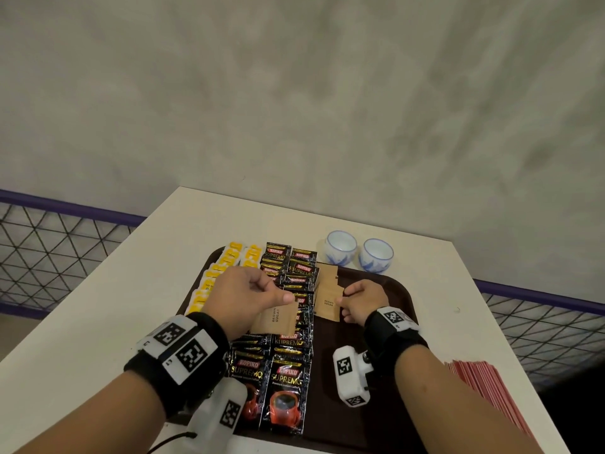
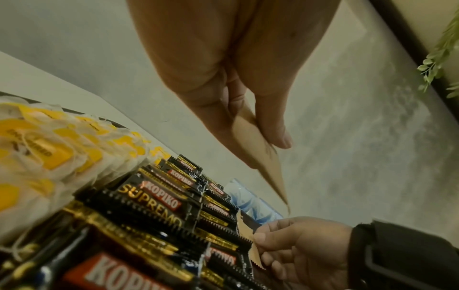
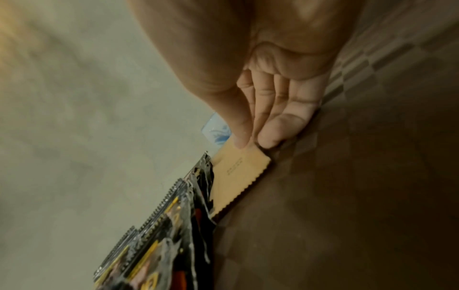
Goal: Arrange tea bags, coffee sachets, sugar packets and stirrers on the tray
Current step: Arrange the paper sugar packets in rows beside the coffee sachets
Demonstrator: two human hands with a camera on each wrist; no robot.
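Head view: on the tray (image 1: 386, 335), tea bags (image 1: 216, 280) and coffee sachets (image 1: 288, 326) already lie in rows; the left hand (image 1: 248, 290) pinches one sugar packet (image 1: 278, 319) above the sachets, while the right hand (image 1: 360, 303) pinches another (image 1: 327, 299) lying beside them. Stirrers (image 1: 484, 388) wait off the tray, on the surface (image 1: 98, 322).

Left wrist view: thumb and fingers (image 2: 275, 125) clamp the raised packet.

Right wrist view: fingertips (image 3: 273, 135) grip the placed packet's edge. Sugar is barely begun.

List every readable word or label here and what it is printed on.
"KOPIKO SUPREMO": black coffee sachets on the tray.
"BROWN SUGAR": brown packet pinched in the left hand.
"BROWN SUGAR": brown packet at the right hand.
Yellow tea bag tags: print too blurred.
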